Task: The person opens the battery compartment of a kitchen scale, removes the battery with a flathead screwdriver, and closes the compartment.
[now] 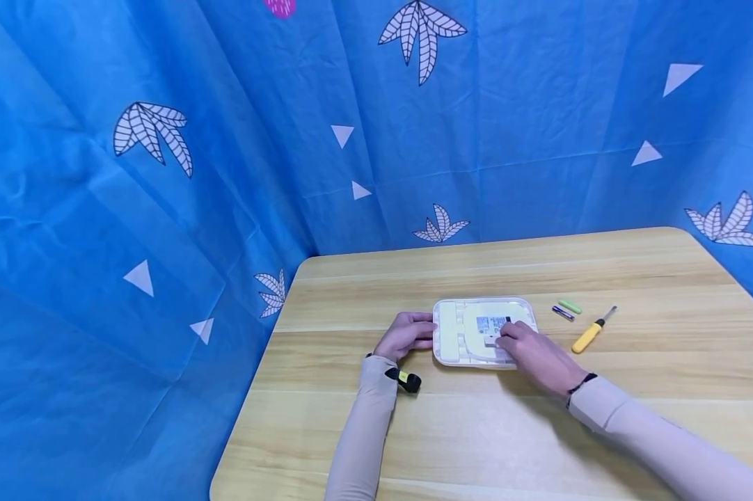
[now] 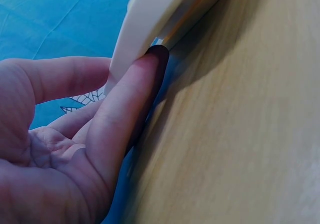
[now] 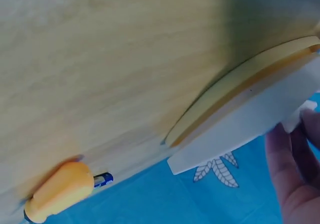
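A flat white rounded rectangular device (image 1: 449, 334), resembling a kitchen scale lying face down, rests on the table with a printed label (image 1: 490, 325) on its upper side. My left hand (image 1: 406, 335) grips its left edge. In the left wrist view the fingers (image 2: 125, 96) pinch the rim, one fingertip tucked beneath it. Over the device's right part, my right hand (image 1: 535, 353) pinches a small white cover-like piece (image 1: 490, 341) close above the surface near the label. The right wrist view shows this white piece (image 3: 299, 116) between thumb and fingers.
Right of the device lie a green battery (image 1: 570, 306) and a dark blue battery (image 1: 563, 313). Beside them is a screwdriver (image 1: 592, 332) with a yellow handle. A blue patterned curtain (image 1: 401, 139) hangs behind and left of the wooden table (image 1: 464, 445).
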{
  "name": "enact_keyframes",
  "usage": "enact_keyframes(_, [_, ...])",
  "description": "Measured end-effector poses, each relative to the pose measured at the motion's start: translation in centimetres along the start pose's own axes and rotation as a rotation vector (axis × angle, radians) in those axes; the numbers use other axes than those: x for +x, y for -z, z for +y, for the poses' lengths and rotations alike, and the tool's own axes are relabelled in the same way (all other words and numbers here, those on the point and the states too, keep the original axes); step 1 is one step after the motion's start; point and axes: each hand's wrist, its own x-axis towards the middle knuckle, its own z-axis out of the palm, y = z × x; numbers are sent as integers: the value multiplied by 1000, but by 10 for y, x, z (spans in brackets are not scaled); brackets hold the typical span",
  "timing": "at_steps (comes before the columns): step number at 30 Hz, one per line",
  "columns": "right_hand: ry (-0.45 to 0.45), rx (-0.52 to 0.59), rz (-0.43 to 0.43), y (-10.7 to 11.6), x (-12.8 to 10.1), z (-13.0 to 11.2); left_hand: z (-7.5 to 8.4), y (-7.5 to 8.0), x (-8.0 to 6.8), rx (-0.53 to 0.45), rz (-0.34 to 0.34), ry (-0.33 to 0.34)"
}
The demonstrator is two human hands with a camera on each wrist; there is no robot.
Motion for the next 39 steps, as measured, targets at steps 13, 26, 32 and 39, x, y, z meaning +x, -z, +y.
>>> enact_keyframes(13, [69,-83,141,-8,-2,5,2,2,1,-2,-10,-3])
enact_keyframes(26, [70,-105,61,-7,-2,2,1,0,-1,0,-5,4])
enact_keyframes(32, [53,-88,-13,0,0,1,2,0,-2,1,-3,8])
enact_keyframes(39, [71,-152,-116,10,5,-4,1,1,0,-1,-6,6])
